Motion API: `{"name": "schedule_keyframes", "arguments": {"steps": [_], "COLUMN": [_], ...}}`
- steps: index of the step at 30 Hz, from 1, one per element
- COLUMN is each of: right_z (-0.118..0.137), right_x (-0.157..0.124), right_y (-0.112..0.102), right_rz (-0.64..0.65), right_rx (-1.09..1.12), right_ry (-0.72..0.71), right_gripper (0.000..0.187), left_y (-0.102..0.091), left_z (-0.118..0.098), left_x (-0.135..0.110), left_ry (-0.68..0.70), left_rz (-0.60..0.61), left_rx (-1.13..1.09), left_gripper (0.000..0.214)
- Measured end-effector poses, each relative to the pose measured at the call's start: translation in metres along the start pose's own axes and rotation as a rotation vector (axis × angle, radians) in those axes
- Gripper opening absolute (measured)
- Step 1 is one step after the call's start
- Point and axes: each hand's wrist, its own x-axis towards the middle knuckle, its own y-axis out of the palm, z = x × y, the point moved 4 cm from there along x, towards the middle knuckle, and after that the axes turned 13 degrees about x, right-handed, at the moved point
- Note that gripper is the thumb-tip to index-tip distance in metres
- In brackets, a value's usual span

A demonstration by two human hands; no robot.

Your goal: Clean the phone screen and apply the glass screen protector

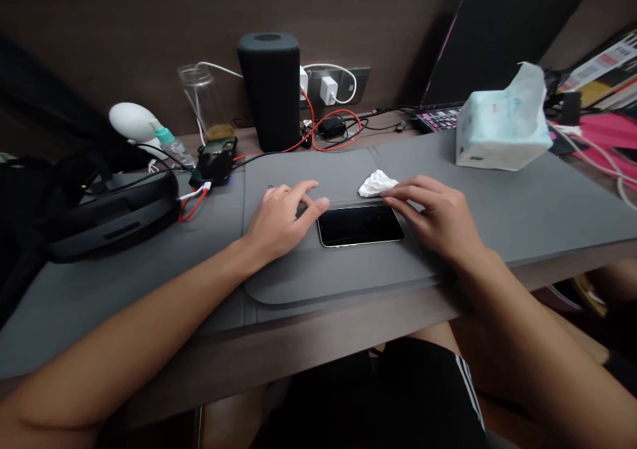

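Observation:
A smartphone (361, 226) with a dark screen lies flat on the grey desk mat (308, 276). My left hand (283, 220) hovers by its left end, thumb and index finger apart, holding nothing. Just behind the phone is a crumpled white tissue (375, 184). The fingertips of my right hand (438, 210) are drawn together at the tissue's right edge and appear to pinch it, close to the phone's upper right corner. Exactly how the fingertips meet the tissue is partly hidden.
A tissue pack (502, 130) and an open laptop (497, 38) stand back right. Behind are a dark speaker (269, 91), a glass jar (202, 101) and tangled cables. On the left sit a black headset (119, 217), a cabled black device (216, 160) and a spray bottle (172, 144).

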Motion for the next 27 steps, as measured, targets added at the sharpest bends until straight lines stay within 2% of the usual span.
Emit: {"name": "schedule_keyframes", "arguments": {"steps": [3, 6, 8, 12, 15, 19, 24, 26, 27], "right_z": [-0.012, -0.034, -0.05, -0.062, -0.06, -0.058, -0.042, -0.025, -0.014], "right_x": [0.02, 0.029, 0.026, 0.013, 0.01, 0.01, -0.019, -0.034, -0.039], "right_y": [0.002, -0.004, -0.006, 0.004, 0.011, 0.002, -0.028, -0.028, -0.024], "right_rz": [-0.042, -0.114, -0.072, 0.168, 0.199, 0.025, -0.301, -0.317, -0.278], "right_rx": [-0.049, -0.082, -0.042, 0.039, 0.005, -0.106, -0.091, -0.081, -0.082], "right_ry": [0.038, 0.095, 0.137, 0.109, 0.061, 0.092, 0.211, 0.215, 0.194], "right_gripper": [0.027, 0.038, 0.046, 0.045, 0.036, 0.029, 0.019, 0.017, 0.016], "left_y": [0.001, 0.003, 0.003, -0.002, -0.003, 0.001, 0.006, 0.007, 0.007], "left_z": [0.006, 0.009, 0.008, -0.003, -0.011, -0.015, -0.017, -0.017, -0.017], "left_x": [0.0, -0.001, -0.001, -0.002, -0.004, -0.007, -0.009, -0.009, -0.01], "left_ry": [-0.036, -0.077, -0.065, 0.069, 0.167, 0.217, 0.247, 0.255, 0.26], "left_rz": [-0.034, -0.064, -0.079, -0.107, -0.062, 0.016, 0.074, 0.091, 0.098], "left_rx": [0.014, 0.014, 0.011, 0.007, -0.006, 0.01, 0.056, 0.064, 0.065], "left_gripper": [0.051, 0.066, 0.069, 0.049, 0.03, 0.023, 0.037, 0.045, 0.048]}}
